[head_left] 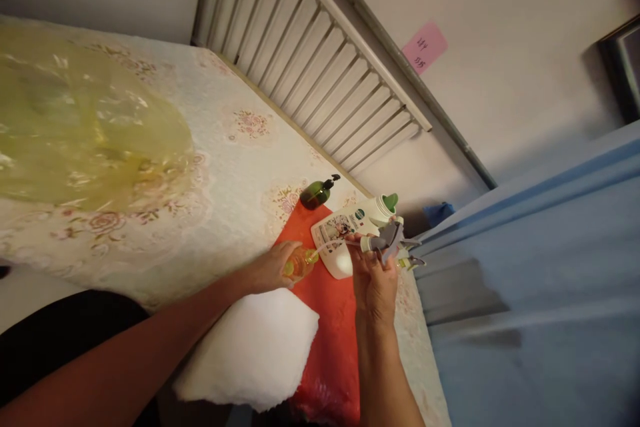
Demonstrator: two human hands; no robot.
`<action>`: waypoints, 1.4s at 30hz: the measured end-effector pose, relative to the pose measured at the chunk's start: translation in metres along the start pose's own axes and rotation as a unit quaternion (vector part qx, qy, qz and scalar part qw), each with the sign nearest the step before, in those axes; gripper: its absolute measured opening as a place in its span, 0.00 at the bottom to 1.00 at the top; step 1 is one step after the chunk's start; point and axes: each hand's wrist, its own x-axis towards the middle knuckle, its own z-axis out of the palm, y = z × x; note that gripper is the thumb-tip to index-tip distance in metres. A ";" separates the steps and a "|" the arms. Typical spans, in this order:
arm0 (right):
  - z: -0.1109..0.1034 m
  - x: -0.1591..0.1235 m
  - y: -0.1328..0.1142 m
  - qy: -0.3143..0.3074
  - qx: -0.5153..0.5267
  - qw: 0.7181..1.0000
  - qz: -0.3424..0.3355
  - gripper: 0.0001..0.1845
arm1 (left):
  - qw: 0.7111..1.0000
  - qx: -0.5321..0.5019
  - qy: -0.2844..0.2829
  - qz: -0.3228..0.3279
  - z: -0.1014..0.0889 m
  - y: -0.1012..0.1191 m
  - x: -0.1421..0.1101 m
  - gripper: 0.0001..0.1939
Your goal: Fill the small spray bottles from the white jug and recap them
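Note:
My left hand [273, 268] is wrapped round a small clear bottle of orange-yellow liquid [300, 263]. In my right hand [376, 283] is a grey trigger spray head [386, 240], and its pale dip tube [330, 244] runs to the mouth of that bottle. Whether the tube's end is inside the neck I cannot tell. Just behind my hands a white detergent jug [345, 230] with a green cap rests on a red cloth or sheet [330, 327]. A thick white fluffy pad [255, 350] lies below my left hand.
Beyond the red sheet is a dark green pump bottle [316, 195]. Another spray nozzle [411, 261] shows beside my right hand. A yellow plastic bag [90, 127] covers the left of the flowered tablecloth [220, 180]. A radiator [310, 47] and blue curtain [540, 280] border the table.

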 end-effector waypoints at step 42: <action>-0.004 -0.015 0.058 -0.099 -0.301 0.945 0.076 0.12 | 1.000 -0.011 0.002 0.019 -0.003 0.005 -0.002 0.42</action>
